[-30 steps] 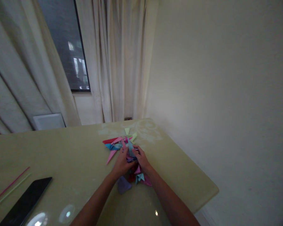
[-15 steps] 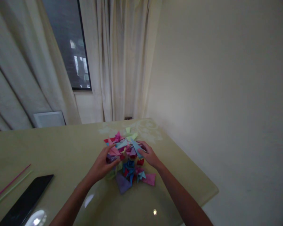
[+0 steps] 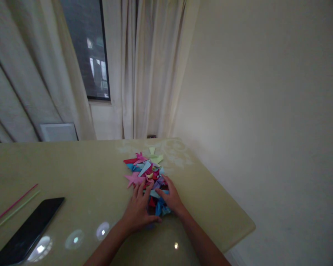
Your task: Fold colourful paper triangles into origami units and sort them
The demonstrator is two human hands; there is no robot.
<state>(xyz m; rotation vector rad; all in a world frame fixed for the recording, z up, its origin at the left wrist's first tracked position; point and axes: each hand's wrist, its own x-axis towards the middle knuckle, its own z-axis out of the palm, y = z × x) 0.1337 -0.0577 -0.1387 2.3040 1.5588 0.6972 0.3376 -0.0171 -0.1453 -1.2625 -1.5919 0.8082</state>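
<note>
A heap of folded coloured paper pieces (image 3: pixel 147 170), pink, red, blue, purple and pale green, lies on the glossy yellowish table (image 3: pixel 72 173). My left hand (image 3: pixel 138 208) rests flat on the near left side of the heap, fingers spread and pointing away from me. Against the heap's near right side sits my right hand (image 3: pixel 170 197), its fingers stretched over blue and red pieces. Parts of the near pieces are hidden under both hands.
A black phone (image 3: pixel 27 232) lies at the near left. Beside it are two thin sticks (image 3: pixel 13 207), one pink and one green. The table's right edge (image 3: pixel 238 218) runs close to the wall. Curtains and a dark window stand behind the table.
Both hands have drawn closer together and towards me, pushing the paper pieces into a tighter heap. The purple and pink pieces that lay near me are now under or against my hands.
</note>
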